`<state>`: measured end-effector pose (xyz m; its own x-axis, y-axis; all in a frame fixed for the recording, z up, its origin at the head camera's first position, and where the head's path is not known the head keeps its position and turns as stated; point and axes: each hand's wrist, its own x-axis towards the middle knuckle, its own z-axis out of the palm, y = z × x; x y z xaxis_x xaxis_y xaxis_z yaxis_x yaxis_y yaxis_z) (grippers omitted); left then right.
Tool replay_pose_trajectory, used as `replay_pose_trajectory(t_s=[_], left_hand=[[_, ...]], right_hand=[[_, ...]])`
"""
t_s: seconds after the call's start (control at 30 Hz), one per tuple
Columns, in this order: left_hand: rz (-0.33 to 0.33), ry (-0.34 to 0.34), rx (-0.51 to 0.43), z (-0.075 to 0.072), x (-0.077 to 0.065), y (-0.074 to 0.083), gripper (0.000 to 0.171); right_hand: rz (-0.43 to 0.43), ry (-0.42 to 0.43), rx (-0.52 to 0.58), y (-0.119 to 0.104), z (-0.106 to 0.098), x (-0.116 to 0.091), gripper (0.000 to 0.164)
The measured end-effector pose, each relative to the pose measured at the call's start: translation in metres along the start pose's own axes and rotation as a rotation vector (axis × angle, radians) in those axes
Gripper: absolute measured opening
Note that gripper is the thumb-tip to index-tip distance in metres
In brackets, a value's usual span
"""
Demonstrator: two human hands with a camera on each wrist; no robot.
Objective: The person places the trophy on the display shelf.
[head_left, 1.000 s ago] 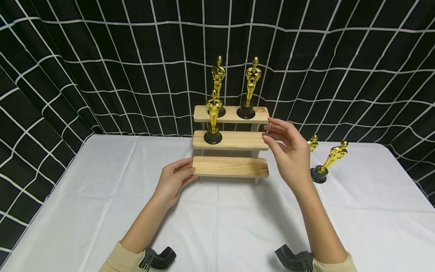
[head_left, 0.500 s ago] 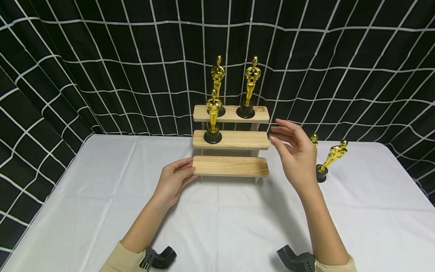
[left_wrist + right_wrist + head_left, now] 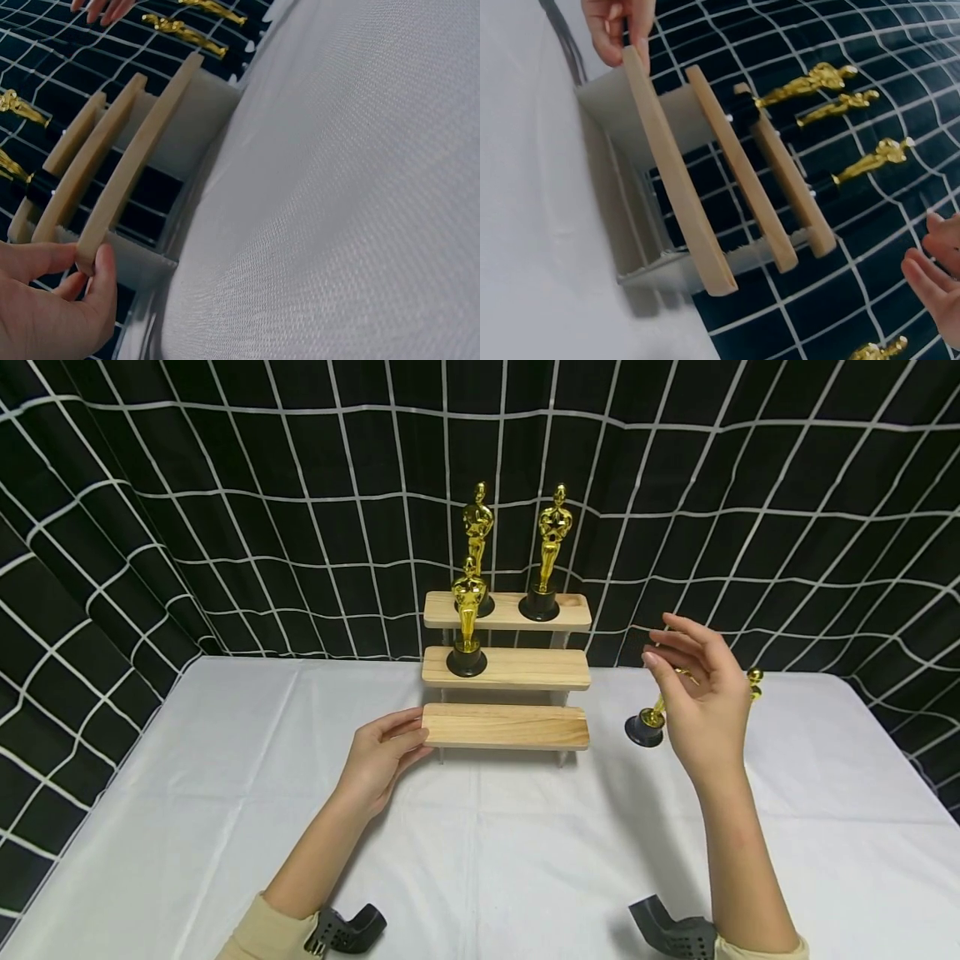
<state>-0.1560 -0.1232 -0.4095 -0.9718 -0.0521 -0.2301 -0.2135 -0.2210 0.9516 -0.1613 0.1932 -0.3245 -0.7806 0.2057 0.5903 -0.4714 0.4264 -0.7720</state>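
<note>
A three-step wooden display stand [image 3: 506,727] stands at the middle of the table. My left hand [image 3: 378,760] pinches the left end of its lowest shelf between thumb and fingers, as the left wrist view also shows. My right hand [image 3: 708,718] is held up right of the stand, fingers loosely bent and holding nothing. Behind it, a gold trophy statuette [image 3: 647,727] on a black base is partly hidden, and another statuette [image 3: 755,677] shows only its top. Two statuettes stand on the top shelf, one being the right-hand statuette [image 3: 553,539]; a third statuette [image 3: 468,602] stands at the middle shelf's left.
White cloth covers the table [image 3: 480,860]. A black curtain [image 3: 315,543] with a white grid hangs close behind the stand and along the sides. Clear supports hold up the shelves. Black wrist-worn mounts [image 3: 352,931] sit at both cuffs.
My right hand has moved away from the stand's right side, over to the right in front of the statuettes on the table. My left hand keeps its hold on the lowest shelf.
</note>
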Motion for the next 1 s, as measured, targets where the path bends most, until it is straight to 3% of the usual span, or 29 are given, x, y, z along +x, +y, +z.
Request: replay_pose_trajectory(t_s=[0.57, 1.0], left_hand=[[0.002, -0.015, -0.007, -0.001, 0.0, -0.001, 0.042], [0.01, -0.03, -0.002, -0.002, -0.002, -0.001, 0.043]], right_hand=[[0.086, 0.101, -0.097, 0.019, -0.024, 0.006, 0.042], [0.219, 0.009, -0.119, 0.043, -0.026, 0.005, 0.046]])
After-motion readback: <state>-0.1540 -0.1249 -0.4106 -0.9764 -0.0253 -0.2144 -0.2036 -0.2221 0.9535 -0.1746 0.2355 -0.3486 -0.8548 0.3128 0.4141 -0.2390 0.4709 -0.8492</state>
